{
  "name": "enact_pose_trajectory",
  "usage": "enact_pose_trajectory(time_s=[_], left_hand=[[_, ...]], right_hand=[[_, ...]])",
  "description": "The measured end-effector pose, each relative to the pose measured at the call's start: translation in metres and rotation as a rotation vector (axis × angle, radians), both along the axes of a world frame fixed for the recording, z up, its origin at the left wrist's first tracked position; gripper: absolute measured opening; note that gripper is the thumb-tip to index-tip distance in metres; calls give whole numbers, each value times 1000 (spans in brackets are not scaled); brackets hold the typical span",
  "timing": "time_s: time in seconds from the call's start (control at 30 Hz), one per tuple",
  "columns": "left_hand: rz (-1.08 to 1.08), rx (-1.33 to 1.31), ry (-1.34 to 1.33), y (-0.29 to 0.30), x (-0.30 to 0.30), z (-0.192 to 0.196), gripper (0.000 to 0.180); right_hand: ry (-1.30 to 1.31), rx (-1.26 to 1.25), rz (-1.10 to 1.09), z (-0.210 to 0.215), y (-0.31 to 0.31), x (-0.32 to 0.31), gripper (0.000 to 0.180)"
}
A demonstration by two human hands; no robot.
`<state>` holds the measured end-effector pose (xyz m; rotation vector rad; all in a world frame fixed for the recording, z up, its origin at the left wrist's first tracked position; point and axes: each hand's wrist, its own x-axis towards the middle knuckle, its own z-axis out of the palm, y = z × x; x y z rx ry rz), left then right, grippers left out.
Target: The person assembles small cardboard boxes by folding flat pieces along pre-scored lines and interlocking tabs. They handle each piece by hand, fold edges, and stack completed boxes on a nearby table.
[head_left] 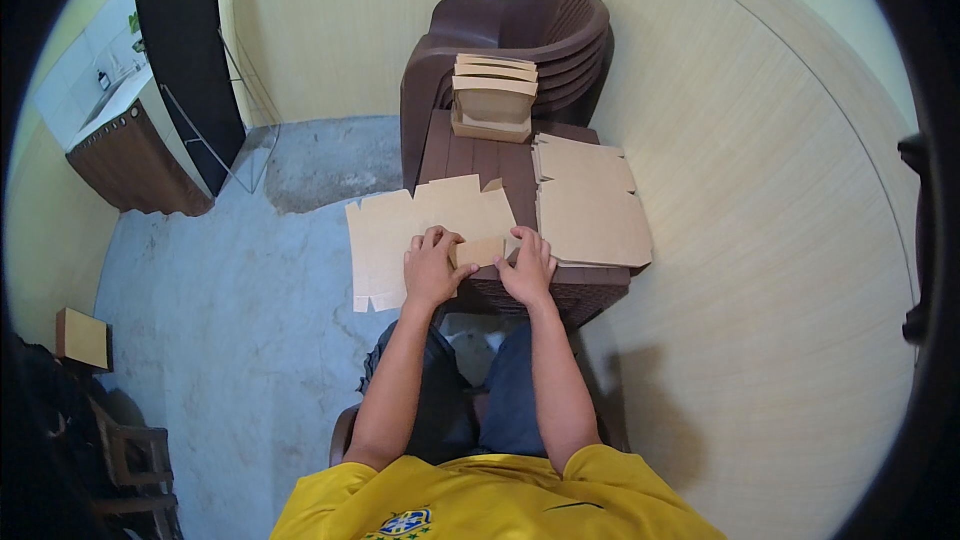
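A flat, light-brown cardboard box blank (385, 230) lies over the near left part of a brown plastic table, its left portion reaching past the table's edge. Its near flap (480, 252) is folded up between my hands. My left hand (430, 265) grips the left end of this flap, fingers curled over the board and thumb toward the middle. At the flap's right end, my right hand (528, 265) pinches the corner, with the thumb near the fold and fingers bent on the far side. Notches and small tabs show along the blank's edges.
A stack of flat cardboard blanks (590, 200) lies on the right of the brown table (508, 172). Several folded boxes (494, 105) stand nested at its back, before stacked brown chairs (520, 20). A wooden-panelled wall (740, 200) rises close on the right.
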<state>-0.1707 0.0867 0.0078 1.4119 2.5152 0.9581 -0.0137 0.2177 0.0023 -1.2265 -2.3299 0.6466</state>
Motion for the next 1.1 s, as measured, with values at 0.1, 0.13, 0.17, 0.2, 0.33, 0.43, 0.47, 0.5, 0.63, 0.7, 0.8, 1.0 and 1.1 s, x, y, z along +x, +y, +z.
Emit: enact_pose_trajectory(time_s=[0.1, 0.13, 0.17, 0.2, 0.33, 0.43, 0.47, 0.5, 0.63, 0.7, 0.8, 1.0, 1.1], left_hand=[[10, -13, -8, 0, 7, 6, 51], [-29, -34, -8, -3, 6, 6, 52], [-60, -51, -2, -4, 2, 5, 52], [-88, -75, 6, -4, -5, 4, 53], [-243, -41, 39, -11, -33, -5, 53], [-311, -43, 36, -19, -41, -5, 48], [-314, -54, 37, -20, -38, -4, 46], [-313, -75, 34, -21, -34, -3, 44], [-270, -59, 50, -22, -10, 7, 42], [-271, -71, 14, -20, -10, 14, 46], [-333, -85, -48, -12, -24, 26, 52], [-311, -214, -385, 29, -64, 35, 54], [-212, 36, 14, 51, -80, 26, 69]], right_hand=[[71, -14, 4, -4, -1, 2, 65], [95, -15, -1, -6, -3, 6, 61], [131, -7, -4, -7, -4, 7, 58], [169, -3, -8, -6, -4, 7, 55], [500, -121, -2, 3, 8, 22, 36], [404, 211, -48, 20, 25, 29, 33], [407, 269, -43, 26, 31, 24, 31], [359, 311, 24, 32, 36, 17, 31], [45, 346, 259, 53, 54, -16, 45], [-142, 285, 315, 59, 58, -37, 56], [-278, 534, 411, 65, 65, -59, 71], [-495, 141, 570, 67, 92, -93, 88], [-562, 119, 550, 66, 96, -100, 96]])
